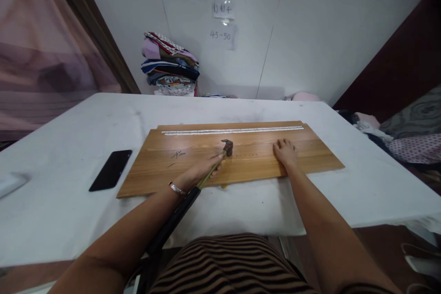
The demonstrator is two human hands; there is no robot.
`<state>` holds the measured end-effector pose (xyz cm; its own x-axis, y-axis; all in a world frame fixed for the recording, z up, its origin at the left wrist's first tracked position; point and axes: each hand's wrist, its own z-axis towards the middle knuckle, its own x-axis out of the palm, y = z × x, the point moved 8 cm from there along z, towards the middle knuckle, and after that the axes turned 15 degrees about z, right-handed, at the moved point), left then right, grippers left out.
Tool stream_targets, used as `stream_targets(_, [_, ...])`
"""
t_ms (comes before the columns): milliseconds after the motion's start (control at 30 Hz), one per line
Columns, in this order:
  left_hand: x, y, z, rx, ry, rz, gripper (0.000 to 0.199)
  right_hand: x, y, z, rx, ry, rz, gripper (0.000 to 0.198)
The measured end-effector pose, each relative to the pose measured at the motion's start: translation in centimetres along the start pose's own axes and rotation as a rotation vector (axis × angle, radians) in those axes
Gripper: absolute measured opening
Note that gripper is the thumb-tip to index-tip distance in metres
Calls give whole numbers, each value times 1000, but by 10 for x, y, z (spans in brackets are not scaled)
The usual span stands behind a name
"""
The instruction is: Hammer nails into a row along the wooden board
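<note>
My left hand (pixel 201 168), with a silver bracelet at the wrist, is closed round the handle of a claw hammer (pixel 228 147) just below its head. The hammer's black grip (pixel 177 216) runs back along my forearm. Its head is over a wooden board (pixel 193 142), at the left end of a row of small dark dots (pixel 246 155); whether these are nails or holes I cannot tell. Resting on the board to the right of that row is my right hand (pixel 285 151), fingers spread and holding nothing. Several loose nails (pixel 178 154) lie on the board's left part.
Two white measuring strips (pixel 234 130) run along the board's far side. A black phone (pixel 110 170) lies left of the board on the white-covered table (pixel 69 147). Folded clothes (pixel 170 62) are stacked by the back wall, where two paper notes (pixel 223 36) hang.
</note>
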<state>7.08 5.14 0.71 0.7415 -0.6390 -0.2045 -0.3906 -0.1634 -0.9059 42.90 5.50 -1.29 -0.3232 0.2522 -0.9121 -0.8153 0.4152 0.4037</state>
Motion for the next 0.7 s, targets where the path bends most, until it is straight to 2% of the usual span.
stream_targets(267, [-2, -4, 1, 45, 8, -21, 53, 0, -1, 0, -5, -11, 17, 49])
stream_targets(500, [-1, 4, 4, -6, -4, -7, 58, 0, 0, 0, -1, 2, 4, 49])
stream_targets(700, [-2, -3, 7, 54, 22, -38, 53, 0, 0, -1, 1, 5, -6, 50])
